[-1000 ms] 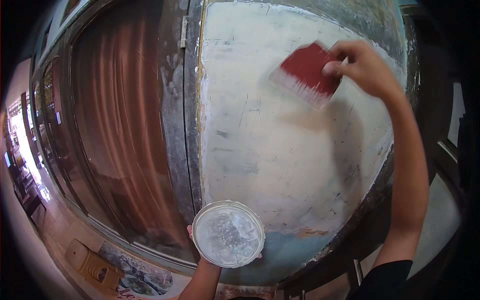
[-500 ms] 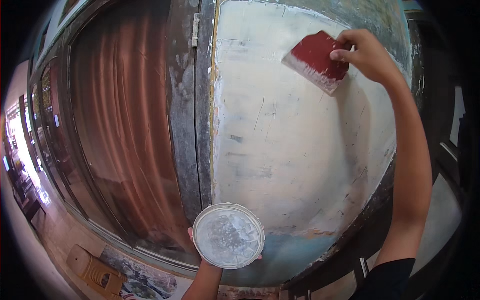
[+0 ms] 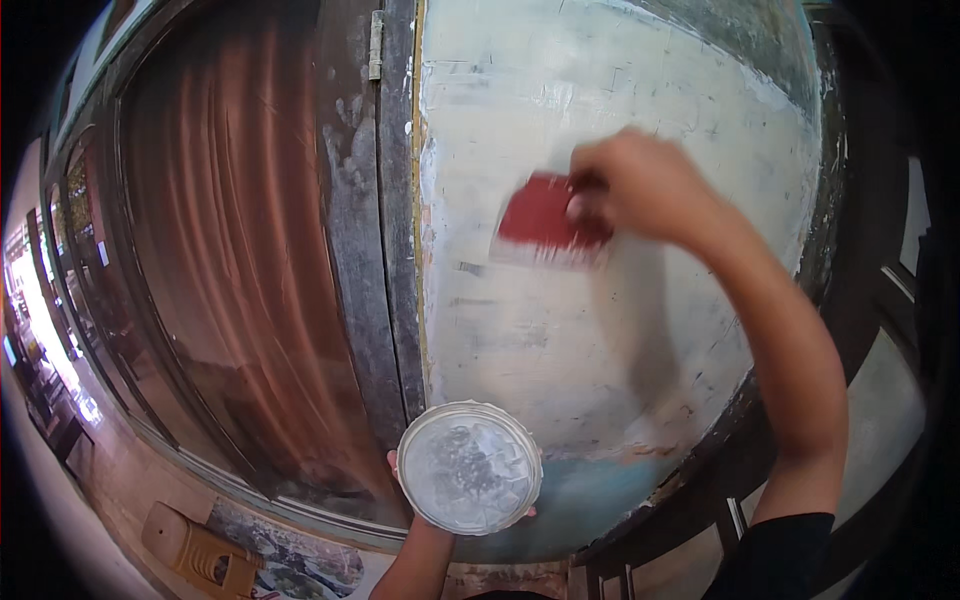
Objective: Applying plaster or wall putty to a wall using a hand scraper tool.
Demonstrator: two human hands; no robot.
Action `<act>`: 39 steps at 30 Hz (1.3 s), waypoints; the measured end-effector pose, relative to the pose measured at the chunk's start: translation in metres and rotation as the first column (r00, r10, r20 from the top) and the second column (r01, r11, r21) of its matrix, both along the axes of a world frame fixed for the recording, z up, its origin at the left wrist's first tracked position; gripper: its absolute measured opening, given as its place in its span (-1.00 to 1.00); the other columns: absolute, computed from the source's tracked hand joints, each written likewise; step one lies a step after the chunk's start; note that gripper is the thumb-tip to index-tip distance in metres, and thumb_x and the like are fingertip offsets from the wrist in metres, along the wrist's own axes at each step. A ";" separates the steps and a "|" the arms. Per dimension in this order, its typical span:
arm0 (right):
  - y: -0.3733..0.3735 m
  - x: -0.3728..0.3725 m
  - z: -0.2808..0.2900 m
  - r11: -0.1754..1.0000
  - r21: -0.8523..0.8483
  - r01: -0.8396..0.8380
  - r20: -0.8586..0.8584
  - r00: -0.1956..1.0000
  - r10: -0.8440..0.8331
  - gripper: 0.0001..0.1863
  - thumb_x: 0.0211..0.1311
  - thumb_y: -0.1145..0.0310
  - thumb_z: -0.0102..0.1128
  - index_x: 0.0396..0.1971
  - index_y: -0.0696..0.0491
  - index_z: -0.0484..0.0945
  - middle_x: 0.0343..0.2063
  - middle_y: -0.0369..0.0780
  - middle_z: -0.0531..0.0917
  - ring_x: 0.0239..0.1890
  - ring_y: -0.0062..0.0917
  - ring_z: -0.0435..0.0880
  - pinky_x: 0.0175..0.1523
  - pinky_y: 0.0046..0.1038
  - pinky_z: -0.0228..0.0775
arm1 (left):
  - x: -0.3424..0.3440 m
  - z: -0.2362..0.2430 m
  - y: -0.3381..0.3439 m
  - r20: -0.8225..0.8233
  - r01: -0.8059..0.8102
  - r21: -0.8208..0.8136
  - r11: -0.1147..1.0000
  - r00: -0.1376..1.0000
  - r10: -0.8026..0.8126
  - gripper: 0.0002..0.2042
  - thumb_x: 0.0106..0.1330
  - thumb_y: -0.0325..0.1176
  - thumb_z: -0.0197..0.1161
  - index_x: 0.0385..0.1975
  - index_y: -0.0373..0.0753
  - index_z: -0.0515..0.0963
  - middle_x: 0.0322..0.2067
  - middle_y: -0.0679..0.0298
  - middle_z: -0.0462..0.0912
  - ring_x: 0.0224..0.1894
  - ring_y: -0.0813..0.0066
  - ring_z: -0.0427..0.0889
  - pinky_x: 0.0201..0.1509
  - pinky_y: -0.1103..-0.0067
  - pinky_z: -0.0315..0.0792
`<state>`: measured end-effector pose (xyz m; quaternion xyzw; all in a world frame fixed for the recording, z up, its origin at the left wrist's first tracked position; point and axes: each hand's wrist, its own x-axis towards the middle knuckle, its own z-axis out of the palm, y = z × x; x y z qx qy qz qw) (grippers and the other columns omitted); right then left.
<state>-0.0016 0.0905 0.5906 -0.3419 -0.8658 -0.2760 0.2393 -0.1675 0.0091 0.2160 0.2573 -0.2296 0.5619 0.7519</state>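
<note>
My right hand (image 3: pixel 640 185) pinches a red putty scraper (image 3: pixel 543 210) with a pale, putty-smeared lower edge. It is blurred by motion in front of a whitish coated wall panel (image 3: pixel 500 370); whether the blade touches the surface I cannot tell. Low in front of me, my left hand (image 3: pixel 424 528) supports a round pale lid (image 3: pixel 470 472) from beneath. White paste is smeared over the lid's inside. Most of the left hand is hidden under the lid, with fingertips showing at both sides.
Left of the panel runs a dark wooden post (image 3: pixel 365 230) with a hinge, then a glazed frame with a reddish-brown curtain (image 3: pixel 250 260). A brown plastic stool (image 3: pixel 200 548) stands at lower left beside a patterned mat (image 3: pixel 300 560). Dark framing borders the right side.
My right hand has brought the scraper down and to the left across the panel, with its blade now nearly level. The lid in my left hand has shifted slightly to the right in view.
</note>
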 end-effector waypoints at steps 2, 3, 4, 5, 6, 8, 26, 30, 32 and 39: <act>0.017 0.029 0.037 0.975 0.206 -0.084 -0.134 0.985 0.113 -0.75 0.07 0.30 0.51 -0.31 0.12 0.71 -0.39 -0.13 0.74 -0.30 -0.28 0.71 -0.12 -0.28 0.51 | -0.001 0.002 0.003 0.056 0.000 -0.042 0.999 0.998 0.002 0.29 -0.21 0.57 0.42 0.50 -0.14 0.11 0.38 -0.53 0.00 0.31 -0.65 0.23 0.03 -0.53 0.32; 0.020 0.047 0.061 0.979 0.090 -0.184 -0.224 0.954 0.200 -0.75 0.09 0.34 0.49 -0.35 0.20 0.67 -0.45 -0.11 0.70 -0.34 -0.36 0.68 -0.16 -0.33 0.49 | -0.002 0.003 0.004 0.051 0.010 -0.041 0.999 0.999 -0.008 0.29 -0.21 0.57 0.42 0.50 -0.14 0.11 0.38 -0.53 0.00 0.31 -0.65 0.23 0.03 -0.53 0.32; 0.018 0.059 0.076 0.976 0.098 -0.194 -0.277 0.937 0.214 -0.75 0.11 0.36 0.48 -0.38 0.24 0.64 -0.50 -0.15 0.66 -0.35 -0.48 0.65 -0.18 -0.39 0.48 | -0.005 0.002 0.006 0.004 0.011 0.022 1.000 1.000 -0.011 0.23 -0.14 0.58 0.34 0.51 -0.07 0.12 0.44 -0.32 0.02 0.38 -0.59 0.12 0.06 -0.59 0.21; 0.009 0.067 0.087 0.975 0.195 -0.102 -0.238 0.960 0.148 -0.78 0.13 0.37 0.48 -0.40 0.21 0.65 -0.52 -0.21 0.64 -0.41 -0.58 0.60 -0.23 -0.45 0.45 | -0.009 0.001 0.007 -0.041 0.010 0.085 0.996 0.999 -0.007 0.17 -0.07 0.60 0.27 0.51 0.00 0.12 0.49 -0.11 0.05 0.44 -0.52 0.02 0.10 -0.64 0.10; 0.006 0.073 0.085 0.970 0.188 -0.156 -0.236 0.951 0.199 -0.79 0.15 0.37 0.47 -0.40 0.20 0.65 -0.52 -0.24 0.65 -0.44 -0.60 0.58 -0.26 -0.46 0.44 | -0.012 -0.004 0.007 -0.045 0.014 0.064 0.998 0.999 -0.011 0.17 -0.08 0.61 0.27 0.51 0.00 0.12 0.49 -0.11 0.05 0.45 -0.52 0.00 0.10 -0.65 0.09; 0.001 0.073 0.069 0.961 0.048 -0.273 -0.269 0.923 0.276 -0.81 0.16 0.38 0.46 -0.41 0.18 0.65 -0.52 -0.27 0.66 -0.49 -0.64 0.54 -0.30 -0.49 0.40 | -0.013 -0.005 0.006 -0.022 0.028 0.081 0.996 0.999 -0.027 0.18 -0.08 0.62 0.25 0.51 0.01 0.11 0.50 -0.10 0.04 0.44 -0.52 0.01 0.10 -0.65 0.09; 0.008 0.082 0.081 0.991 0.019 -0.133 -0.340 0.931 0.132 -0.79 0.10 0.38 0.51 -0.38 0.18 0.68 -0.52 -0.28 0.68 -0.40 -0.58 0.61 -0.18 -0.39 0.45 | -0.024 -0.017 -0.004 -0.054 0.021 0.028 0.999 0.998 -0.019 0.18 -0.08 0.64 0.23 0.52 0.06 0.08 0.52 -0.10 -0.04 0.47 -0.51 -0.03 0.13 -0.64 0.08; 0.011 0.051 0.024 0.950 -0.163 -0.265 -0.223 0.948 0.227 -0.78 0.08 0.38 0.51 -0.36 0.17 0.69 -0.49 -0.19 0.72 -0.38 -0.50 0.69 -0.20 -0.37 0.48 | -0.020 -0.015 -0.009 0.110 0.108 -0.027 0.994 0.988 -0.105 0.27 -0.19 0.49 0.49 0.52 -0.09 0.10 0.45 -0.47 -0.15 0.43 -0.60 0.01 0.17 -0.57 0.13; 0.006 0.021 -0.017 0.957 -0.201 -0.208 -0.068 0.978 0.199 -0.77 0.05 0.36 0.52 -0.34 0.15 0.70 -0.46 -0.13 0.74 -0.36 -0.38 0.72 -0.19 -0.34 0.50 | -0.020 -0.014 -0.009 0.126 0.121 -0.014 0.993 0.985 -0.118 0.27 -0.19 0.49 0.49 0.52 -0.09 0.10 0.45 -0.47 -0.15 0.43 -0.60 0.01 0.18 -0.57 0.12; -0.003 0.014 0.000 1.000 -0.029 0.012 -0.049 0.999 -0.014 -0.76 0.03 0.30 0.53 -0.36 0.10 0.69 -0.41 -0.13 0.74 -0.31 -0.27 0.72 -0.15 -0.29 0.50 | -0.025 -0.024 -0.005 0.034 0.073 0.027 0.997 0.997 -0.074 0.21 -0.14 0.56 0.37 0.51 -0.02 0.10 0.47 -0.31 -0.07 0.45 -0.56 -0.02 0.14 -0.61 0.11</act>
